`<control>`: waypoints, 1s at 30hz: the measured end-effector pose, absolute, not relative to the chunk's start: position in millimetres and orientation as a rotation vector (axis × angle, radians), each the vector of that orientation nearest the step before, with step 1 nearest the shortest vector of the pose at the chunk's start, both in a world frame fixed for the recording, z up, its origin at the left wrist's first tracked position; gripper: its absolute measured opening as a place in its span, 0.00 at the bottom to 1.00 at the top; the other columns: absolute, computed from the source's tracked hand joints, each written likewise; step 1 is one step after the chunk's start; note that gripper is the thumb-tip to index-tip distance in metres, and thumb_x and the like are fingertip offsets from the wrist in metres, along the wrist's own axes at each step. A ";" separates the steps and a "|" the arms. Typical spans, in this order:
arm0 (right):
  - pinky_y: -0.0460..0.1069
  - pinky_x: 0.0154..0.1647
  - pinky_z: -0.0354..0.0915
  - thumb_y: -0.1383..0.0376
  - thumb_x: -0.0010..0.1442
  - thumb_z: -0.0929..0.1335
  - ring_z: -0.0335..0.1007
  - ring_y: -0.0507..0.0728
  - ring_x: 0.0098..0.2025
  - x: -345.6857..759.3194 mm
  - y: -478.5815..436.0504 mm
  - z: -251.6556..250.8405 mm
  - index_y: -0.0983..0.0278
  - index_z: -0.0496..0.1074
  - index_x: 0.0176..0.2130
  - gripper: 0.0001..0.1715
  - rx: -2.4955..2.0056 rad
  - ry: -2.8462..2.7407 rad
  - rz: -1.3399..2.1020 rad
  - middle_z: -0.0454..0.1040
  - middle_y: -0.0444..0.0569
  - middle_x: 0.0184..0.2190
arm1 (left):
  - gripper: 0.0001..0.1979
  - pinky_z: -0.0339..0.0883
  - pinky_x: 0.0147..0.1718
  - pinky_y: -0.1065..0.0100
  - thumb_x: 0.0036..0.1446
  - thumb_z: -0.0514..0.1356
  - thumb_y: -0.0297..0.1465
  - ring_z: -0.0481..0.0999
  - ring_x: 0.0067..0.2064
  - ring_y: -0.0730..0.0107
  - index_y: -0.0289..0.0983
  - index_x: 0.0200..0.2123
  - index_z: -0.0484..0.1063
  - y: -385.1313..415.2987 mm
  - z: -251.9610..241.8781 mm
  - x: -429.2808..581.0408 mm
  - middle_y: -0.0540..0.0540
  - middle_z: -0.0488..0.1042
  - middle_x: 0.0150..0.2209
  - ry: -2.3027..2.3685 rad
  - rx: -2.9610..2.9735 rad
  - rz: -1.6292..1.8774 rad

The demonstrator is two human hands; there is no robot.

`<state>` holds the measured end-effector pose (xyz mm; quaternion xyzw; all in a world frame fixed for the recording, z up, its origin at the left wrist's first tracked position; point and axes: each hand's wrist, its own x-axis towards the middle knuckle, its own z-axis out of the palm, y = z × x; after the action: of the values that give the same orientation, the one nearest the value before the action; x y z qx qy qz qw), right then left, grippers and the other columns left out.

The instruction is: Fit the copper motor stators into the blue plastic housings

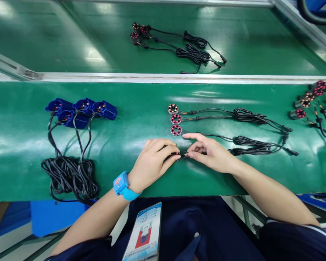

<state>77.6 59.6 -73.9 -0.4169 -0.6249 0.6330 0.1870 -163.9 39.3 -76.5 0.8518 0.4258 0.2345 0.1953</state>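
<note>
My left hand (154,159) and my right hand (206,152) meet near the front of the green table (130,174), both pinched on a small part with thin wires (182,154) between the fingertips. The left wrist wears a blue strap (122,185). Just beyond my fingers lie three round ring-shaped parts (175,119) with red and orange coils, their black cables (250,116) trailing right into bundles.
Blue housings (81,108) with coiled black cables (69,175) lie at the left. More coil parts (309,99) sit at the right edge. Another wired set (179,45) lies on the far belt behind a metal rail (163,77). A card (145,233) rests on my lap.
</note>
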 end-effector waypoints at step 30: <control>0.53 0.44 0.64 0.63 0.65 0.67 0.70 0.56 0.38 72.3 109.1 -73.5 0.61 0.74 0.37 0.06 -1.278 -2.260 0.954 0.76 0.47 0.34 | 0.12 0.63 0.40 0.59 0.67 0.58 0.40 0.73 0.43 0.60 0.38 0.36 0.73 90.1 -76.9 -167.3 0.45 0.76 0.45 1.137 2.552 0.430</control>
<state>72.3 109.1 -73.5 -0.4538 -0.8027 0.3390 0.1864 -167.3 90.1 -76.9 0.8916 0.3973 0.1502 0.1568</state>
